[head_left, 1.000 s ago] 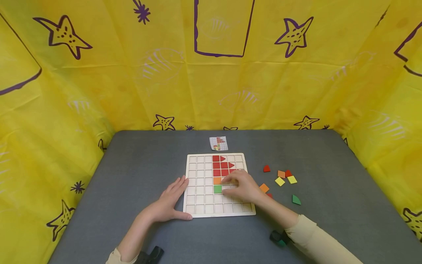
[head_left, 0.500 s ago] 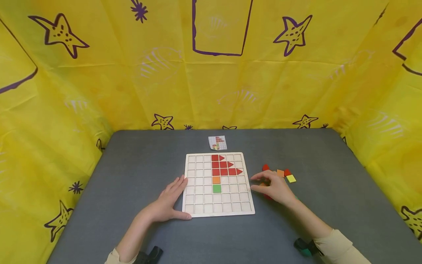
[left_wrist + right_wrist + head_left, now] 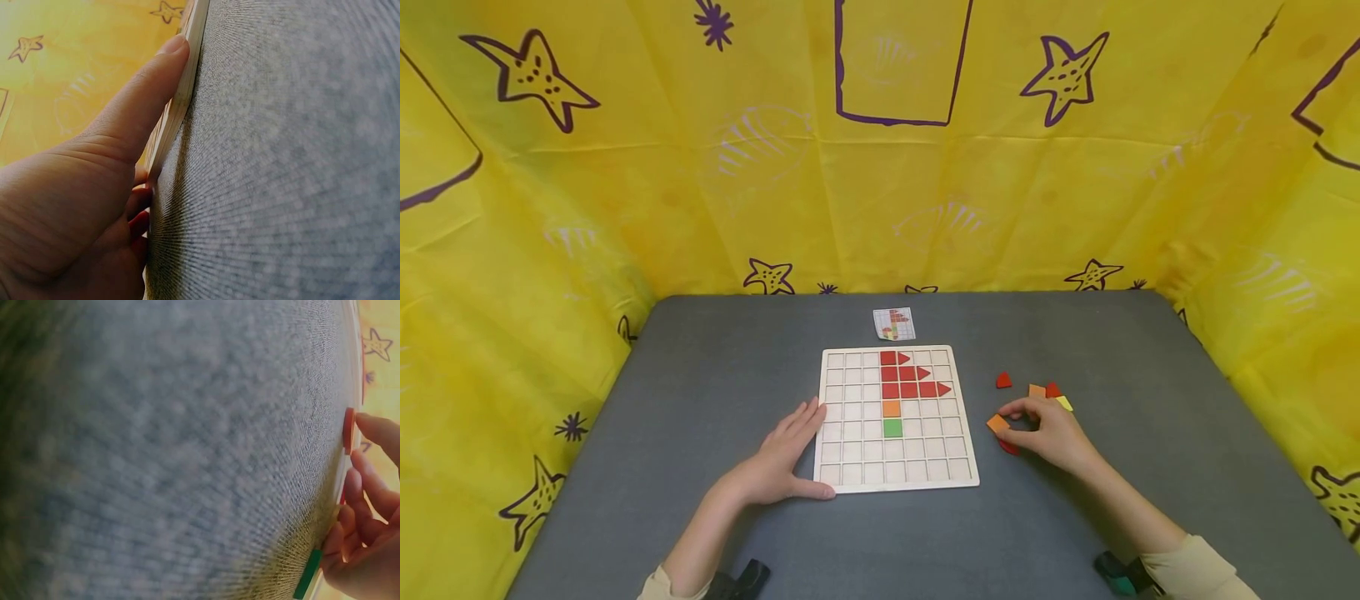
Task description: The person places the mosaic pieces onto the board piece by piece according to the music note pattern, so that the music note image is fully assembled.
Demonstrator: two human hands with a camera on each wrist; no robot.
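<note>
A pale wooden grid board (image 3: 847, 456) lies on the table, with red square and pointed tiles, an orange tile (image 3: 891, 408) and a green tile (image 3: 892, 428) in its cells. My left hand (image 3: 778, 458) rests along the board's left edge, thumb at the near corner; the left wrist view shows the thumb (image 3: 134, 106) against the board's side. Right of the board, my right hand (image 3: 1048, 433) has thumb and index finger at a loose orange square tile (image 3: 997, 423), pinching it by its edges. A red tile (image 3: 1009, 448) lies just below, partly hidden.
Loose tiles lie around the right hand: a red one (image 3: 1003, 381), an orange one (image 3: 1037, 391), another red one (image 3: 1053, 390) and a yellow one (image 3: 1064, 403). In the right wrist view a green tile (image 3: 307, 575) lies under the palm. Behind the board is a small pattern card (image 3: 894, 324).
My right hand has left the board's middle and moved right to the loose tiles, where its fingertips now meet on the orange tile. The left hand has stayed at the board's edge.
</note>
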